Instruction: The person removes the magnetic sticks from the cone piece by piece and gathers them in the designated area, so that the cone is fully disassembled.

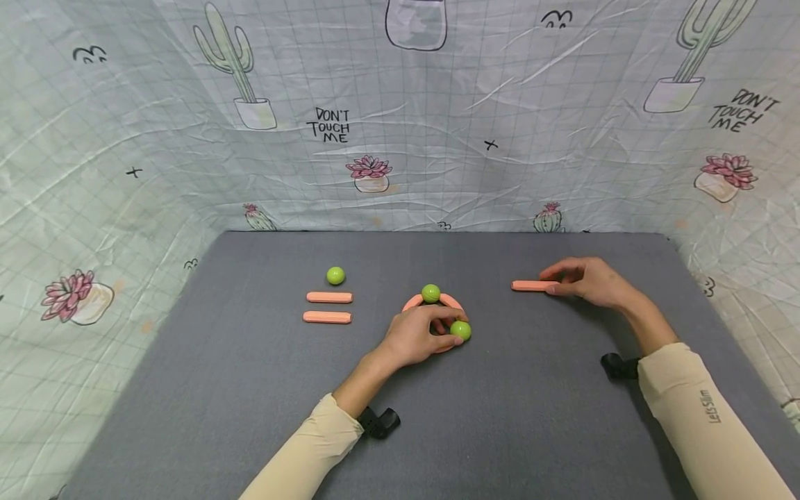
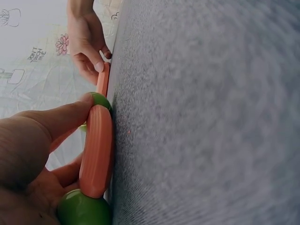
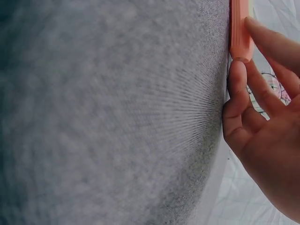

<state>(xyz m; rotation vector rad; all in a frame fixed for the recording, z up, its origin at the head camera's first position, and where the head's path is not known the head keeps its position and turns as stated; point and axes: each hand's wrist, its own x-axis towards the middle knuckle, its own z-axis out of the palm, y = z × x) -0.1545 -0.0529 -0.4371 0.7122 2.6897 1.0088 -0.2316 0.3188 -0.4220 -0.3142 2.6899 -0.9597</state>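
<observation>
My left hand (image 1: 414,335) pinches a glossy green ball (image 1: 460,330) between thumb and fingers. That ball sits on the right side of a small ring made of curved orange pieces (image 1: 451,301), with another green ball (image 1: 430,293) at its far side; the hand hides much of the ring. A third ball (image 2: 83,208) shows at the near end of a curved piece in the left wrist view. Farther right, my right hand (image 1: 590,282) holds the right end of a straight, ridged orange stick (image 1: 530,285), which lies low along the table; its grip also appears in the right wrist view.
Two straight orange sticks, a far one (image 1: 329,297) and a nearer one (image 1: 328,317), lie parallel left of the ring. Behind them rests a loose green ball (image 1: 335,276). A cactus-print cloth (image 1: 437,194) stands along the back and sides of the grey table (image 1: 500,423).
</observation>
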